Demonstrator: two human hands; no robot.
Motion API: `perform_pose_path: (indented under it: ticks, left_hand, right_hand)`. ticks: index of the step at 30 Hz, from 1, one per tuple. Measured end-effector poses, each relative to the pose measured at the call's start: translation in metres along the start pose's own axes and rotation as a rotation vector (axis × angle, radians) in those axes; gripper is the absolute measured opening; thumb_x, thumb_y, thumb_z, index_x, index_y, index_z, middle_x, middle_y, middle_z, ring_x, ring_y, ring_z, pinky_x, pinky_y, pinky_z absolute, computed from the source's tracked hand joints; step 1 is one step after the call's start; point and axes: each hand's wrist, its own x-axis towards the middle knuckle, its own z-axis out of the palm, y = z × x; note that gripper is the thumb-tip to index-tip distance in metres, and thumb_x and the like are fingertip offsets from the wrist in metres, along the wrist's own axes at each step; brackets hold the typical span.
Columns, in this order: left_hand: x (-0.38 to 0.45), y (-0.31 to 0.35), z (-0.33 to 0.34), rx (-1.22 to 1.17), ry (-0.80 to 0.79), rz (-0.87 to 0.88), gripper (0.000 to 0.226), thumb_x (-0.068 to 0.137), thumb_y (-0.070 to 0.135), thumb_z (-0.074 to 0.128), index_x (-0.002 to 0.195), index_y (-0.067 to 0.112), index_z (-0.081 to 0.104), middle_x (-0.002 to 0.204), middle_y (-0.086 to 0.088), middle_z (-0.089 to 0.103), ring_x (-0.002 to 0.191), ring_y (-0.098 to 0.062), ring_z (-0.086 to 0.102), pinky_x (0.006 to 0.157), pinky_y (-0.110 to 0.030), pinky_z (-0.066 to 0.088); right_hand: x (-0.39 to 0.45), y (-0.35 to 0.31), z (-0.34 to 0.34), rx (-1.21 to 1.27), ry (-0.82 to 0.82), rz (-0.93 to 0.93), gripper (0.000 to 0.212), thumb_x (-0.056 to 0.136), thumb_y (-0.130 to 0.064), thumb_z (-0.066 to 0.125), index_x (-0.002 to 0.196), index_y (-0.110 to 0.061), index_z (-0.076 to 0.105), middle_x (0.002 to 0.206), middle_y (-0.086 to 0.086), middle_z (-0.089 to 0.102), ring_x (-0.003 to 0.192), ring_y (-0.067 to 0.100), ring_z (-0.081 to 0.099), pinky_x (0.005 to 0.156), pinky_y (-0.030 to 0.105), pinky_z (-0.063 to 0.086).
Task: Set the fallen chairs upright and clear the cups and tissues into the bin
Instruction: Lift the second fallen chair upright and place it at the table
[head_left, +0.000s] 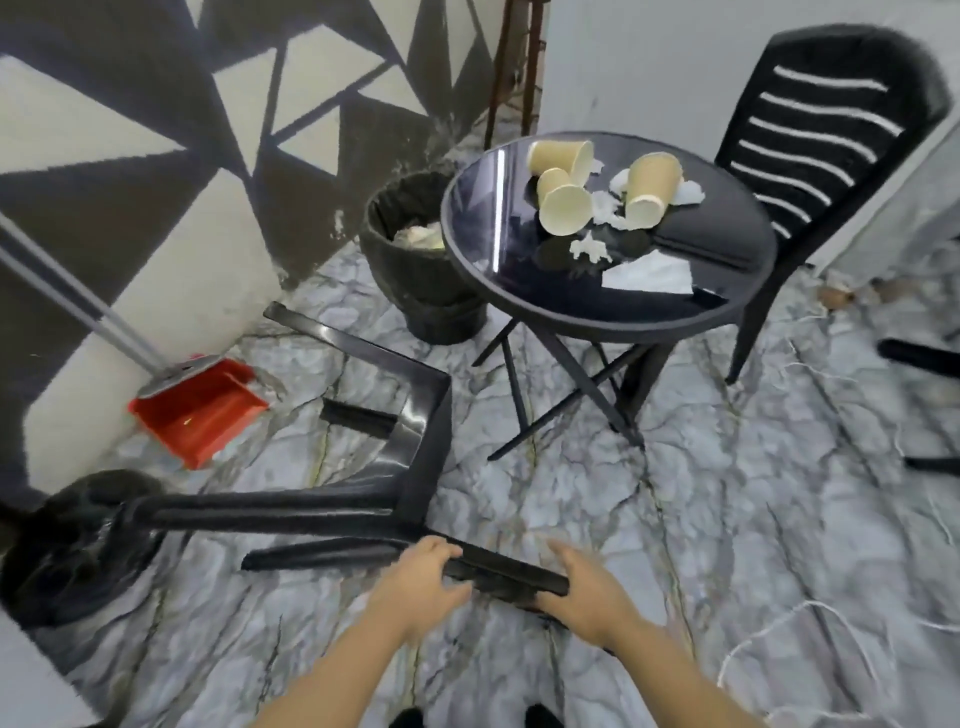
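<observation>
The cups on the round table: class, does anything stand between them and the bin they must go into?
Nothing visible does. The cups lie tipped over among tissues on the table, and the bin stands on the floor right beside the table's left edge, its mouth open and partly tucked under the rim.

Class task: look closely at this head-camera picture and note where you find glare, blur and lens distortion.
Head view: a bright streak of glare runs down the glass round table; motion blur softens the fallen chair, both hands and the upright chair; the wide-angle lens bends the floor and wall lines toward the edges; lighting is flat, with only soft shadows under the table.
</observation>
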Motion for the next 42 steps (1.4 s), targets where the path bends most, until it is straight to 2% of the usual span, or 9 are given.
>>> perform_pose_path:
  ticks: [13,23,25,27,30,33,35,39,42]
  left_hand:
    - [0.111,-0.059,0.023,0.241,-0.229,0.161,0.053,0.087,0.048,0.049,0.134,0.025,0.039,0.137,0.006,0.040,0.125,-0.015,0.039,0.103,-0.031,0.036]
    - [0.219,-0.103,0.107,0.352,-0.194,0.306,0.063,0.086,0.062,0.038,0.141,0.033,0.028,0.149,0.007,0.032,0.138,-0.016,0.027,0.114,-0.039,0.021]
    - [0.230,-0.104,0.125,0.291,-0.249,0.320,0.064,0.084,0.065,0.039,0.140,0.034,0.030,0.148,0.006,0.036,0.135,-0.018,0.033,0.112,-0.039,0.027]
    - [0.236,-0.102,0.140,0.290,-0.288,0.340,0.066,0.081,0.069,0.038,0.137,0.034,0.034,0.142,0.004,0.045,0.128,-0.020,0.041,0.107,-0.039,0.033]
    - [0.235,-0.096,0.153,0.426,-0.231,0.450,0.058,0.085,0.065,0.036,0.132,0.031,0.040,0.129,0.005,0.055,0.116,-0.018,0.049,0.094,-0.034,0.039]
    - [0.233,-0.093,0.157,0.441,-0.180,0.491,0.056,0.085,0.068,0.032,0.126,0.031,0.044,0.120,0.006,0.057,0.108,-0.016,0.052,0.087,-0.030,0.039]
    - [0.230,-0.093,0.157,0.443,-0.158,0.513,0.079,0.071,0.081,0.011,0.124,0.031,0.044,0.119,0.007,0.058,0.107,-0.014,0.052,0.088,-0.029,0.039]
    - [0.211,-0.086,0.150,0.417,-0.059,0.544,0.102,0.058,0.083,-0.007,0.129,0.030,0.043,0.123,0.009,0.056,0.112,-0.013,0.051,0.094,-0.026,0.037]
    - [0.188,-0.070,0.137,0.351,-0.006,0.555,0.105,0.057,0.085,-0.012,0.128,0.030,0.044,0.122,0.012,0.057,0.110,-0.011,0.052,0.094,-0.024,0.036]
  right_hand:
    - [0.067,0.031,0.074,0.222,0.118,0.200,0.067,0.082,-0.035,0.058,0.141,-0.022,0.029,0.139,0.004,0.045,0.123,0.020,0.046,0.097,0.027,0.041]
    - [0.164,0.116,0.130,0.004,0.229,0.109,0.059,0.091,-0.049,0.042,0.143,-0.029,0.021,0.142,-0.003,0.041,0.130,0.020,0.037,0.108,0.035,0.028]
    - [0.171,0.128,0.138,-0.038,0.215,0.107,0.063,0.088,-0.062,0.031,0.141,-0.029,0.026,0.141,-0.006,0.044,0.131,0.015,0.036,0.111,0.035,0.021]
    - [0.176,0.135,0.143,-0.082,0.235,0.095,0.097,0.064,-0.086,0.001,0.137,-0.031,0.034,0.134,-0.010,0.050,0.126,0.013,0.040,0.109,0.033,0.021]
    - [0.181,0.143,0.150,-0.082,0.286,0.079,0.120,0.041,-0.087,-0.023,0.126,-0.034,0.044,0.121,-0.012,0.056,0.115,0.011,0.044,0.100,0.030,0.023]
    - [0.178,0.144,0.153,-0.088,0.289,0.070,0.085,0.068,-0.082,0.004,0.123,-0.032,0.046,0.118,-0.008,0.057,0.113,0.014,0.044,0.097,0.029,0.022]
    - [0.175,0.140,0.152,-0.082,0.289,0.075,0.052,0.088,-0.062,0.030,0.123,-0.029,0.047,0.119,-0.007,0.057,0.114,0.015,0.043,0.094,0.028,0.021]
    - [0.148,0.131,0.133,-0.088,0.289,0.053,0.069,0.077,-0.072,0.022,0.124,-0.029,0.049,0.120,-0.009,0.055,0.113,0.014,0.044,0.091,0.027,0.022]
    - [0.118,0.129,0.106,0.087,0.428,0.011,0.031,0.091,-0.042,0.049,0.114,-0.023,0.058,0.111,-0.005,0.055,0.103,0.019,0.054,0.094,0.031,0.039]
